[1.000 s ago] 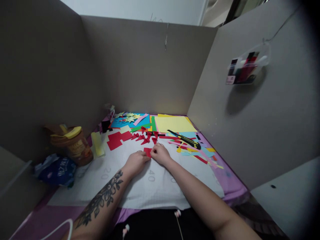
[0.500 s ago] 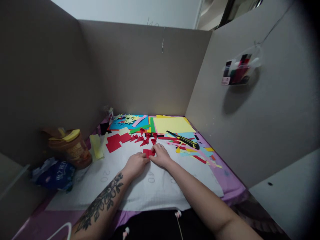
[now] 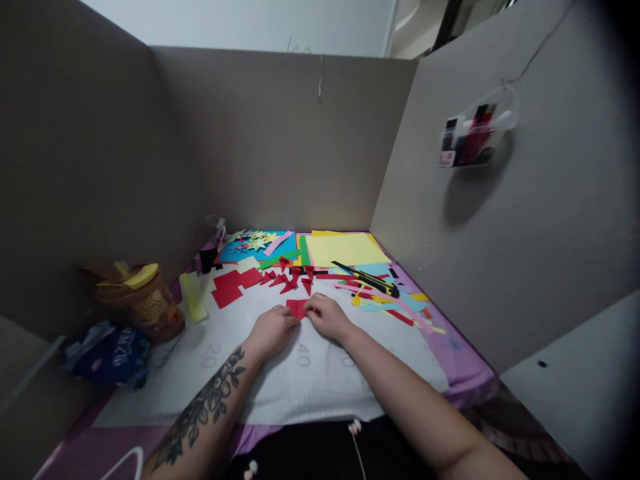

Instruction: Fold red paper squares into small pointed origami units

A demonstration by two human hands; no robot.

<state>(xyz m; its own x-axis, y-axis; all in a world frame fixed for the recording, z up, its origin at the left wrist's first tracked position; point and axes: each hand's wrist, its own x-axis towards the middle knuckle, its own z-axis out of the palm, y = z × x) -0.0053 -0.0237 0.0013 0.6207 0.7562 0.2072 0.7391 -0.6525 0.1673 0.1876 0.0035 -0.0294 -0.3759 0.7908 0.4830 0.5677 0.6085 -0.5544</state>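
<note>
A small red paper piece lies on the white cloth between my hands, with a crease line faintly visible. My left hand, below a tattooed forearm, has its fingertips on the paper's lower left edge. My right hand pinches the paper's right edge between thumb and fingers. Just beyond are several small folded red pieces. Flat red paper squares lie to the left of them, overlapping one another.
A black and yellow cutter rests on coloured strips at the right. Yellow sheets and a blue sheet with paper stars lie at the back. A brown pot and blue packet stand left. Grey panels surround the table.
My right hand has shifted slightly to the right, its fingers now gathered at the paper's right edge. My left hand stays on the paper. The view has moved slightly.
</note>
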